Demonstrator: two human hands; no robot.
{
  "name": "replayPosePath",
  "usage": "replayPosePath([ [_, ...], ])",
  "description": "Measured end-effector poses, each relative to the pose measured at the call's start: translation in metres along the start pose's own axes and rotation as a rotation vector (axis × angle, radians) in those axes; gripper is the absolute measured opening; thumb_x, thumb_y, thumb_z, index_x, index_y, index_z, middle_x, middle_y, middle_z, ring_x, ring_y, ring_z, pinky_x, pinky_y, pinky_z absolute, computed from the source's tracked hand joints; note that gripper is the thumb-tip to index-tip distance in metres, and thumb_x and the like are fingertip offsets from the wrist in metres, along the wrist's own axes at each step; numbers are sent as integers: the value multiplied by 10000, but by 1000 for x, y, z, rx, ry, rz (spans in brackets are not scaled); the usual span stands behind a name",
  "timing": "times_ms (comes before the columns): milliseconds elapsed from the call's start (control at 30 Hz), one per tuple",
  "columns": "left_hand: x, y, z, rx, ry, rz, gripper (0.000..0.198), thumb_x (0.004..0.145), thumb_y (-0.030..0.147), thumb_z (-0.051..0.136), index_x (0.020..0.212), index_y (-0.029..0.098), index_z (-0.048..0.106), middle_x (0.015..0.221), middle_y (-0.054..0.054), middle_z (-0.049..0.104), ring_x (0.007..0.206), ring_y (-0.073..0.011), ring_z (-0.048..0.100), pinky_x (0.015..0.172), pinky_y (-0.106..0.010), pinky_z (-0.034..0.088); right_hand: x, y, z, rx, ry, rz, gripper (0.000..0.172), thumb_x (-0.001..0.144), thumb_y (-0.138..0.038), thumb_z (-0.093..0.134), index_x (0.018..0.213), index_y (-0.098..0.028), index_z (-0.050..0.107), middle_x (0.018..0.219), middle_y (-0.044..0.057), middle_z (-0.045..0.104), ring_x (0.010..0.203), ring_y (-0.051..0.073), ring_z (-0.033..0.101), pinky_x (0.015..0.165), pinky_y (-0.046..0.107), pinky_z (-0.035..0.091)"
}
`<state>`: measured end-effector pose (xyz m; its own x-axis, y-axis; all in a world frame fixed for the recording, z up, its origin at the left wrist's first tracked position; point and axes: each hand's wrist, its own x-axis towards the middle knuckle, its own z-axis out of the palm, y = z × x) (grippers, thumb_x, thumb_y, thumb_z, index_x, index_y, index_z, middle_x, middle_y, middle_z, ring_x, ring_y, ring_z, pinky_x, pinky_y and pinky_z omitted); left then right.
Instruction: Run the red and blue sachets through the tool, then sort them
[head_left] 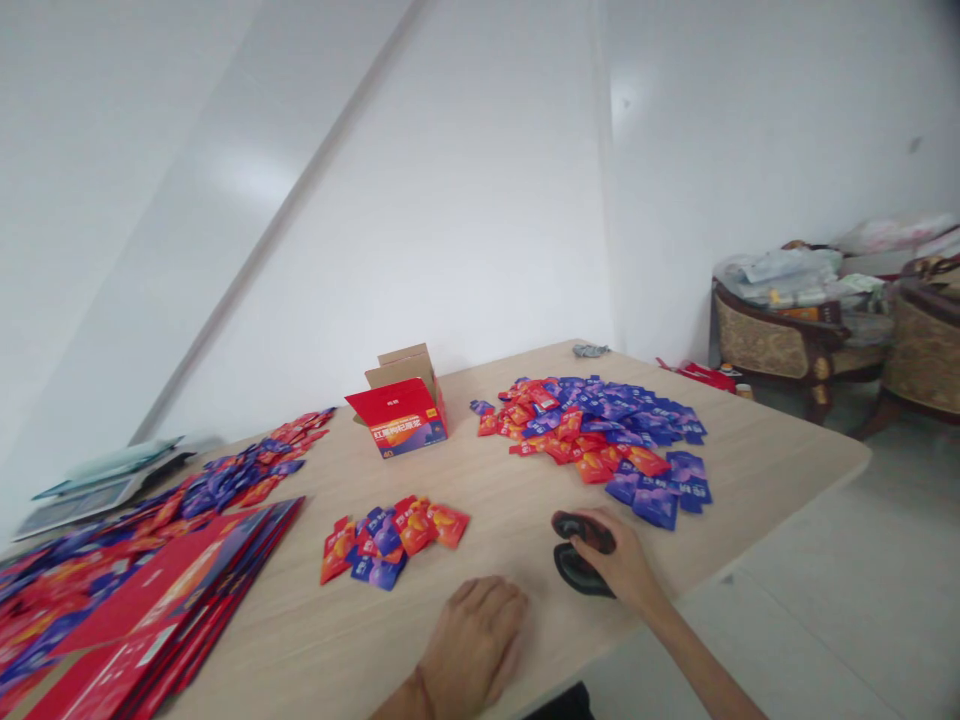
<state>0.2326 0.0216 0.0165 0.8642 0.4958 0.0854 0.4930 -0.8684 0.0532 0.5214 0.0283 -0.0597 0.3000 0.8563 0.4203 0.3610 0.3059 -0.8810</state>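
Observation:
My left hand [478,640] rests palm down at the near edge of the table, fingers curled in and nothing showing in them. To its right, my right hand [624,562] is closed on a black object with two rounded lobes [583,575], held low over the tabletop. The exact kind of this object cannot be made out. Ahead of my left hand lies a small heap of red and purple sachets [397,535]. A larger pile of such sachets [592,420] spreads out beyond my right hand.
An open red carton [409,432] stands farther back on the wooden table [465,480]. Flattened red cartons [172,610] are stacked at the left, beside many more sachets [247,470]. A grey cloth [591,351] lies at the far corner. Loaded armchairs [765,335] stand beyond the right.

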Motion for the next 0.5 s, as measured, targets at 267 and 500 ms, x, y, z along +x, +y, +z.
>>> replayPosePath([
  [267,210,-82,-17,210,89,-305,354,1001,311,599,1327,177,567,1285,-113,604,1098,-247,630,912,-433,557,2,-6,1,18,19,13,284,766,-343,725,1032,-252,766,1047,76,750,974,292,686,902,415,555],
  [500,272,-126,14,184,22,-270,345,996,369,614,1270,159,604,1261,-88,615,1083,-250,640,902,-436,564,3,-10,2,9,-11,39,261,809,-325,698,1058,-259,739,1065,75,731,996,283,673,889,402,557],
])
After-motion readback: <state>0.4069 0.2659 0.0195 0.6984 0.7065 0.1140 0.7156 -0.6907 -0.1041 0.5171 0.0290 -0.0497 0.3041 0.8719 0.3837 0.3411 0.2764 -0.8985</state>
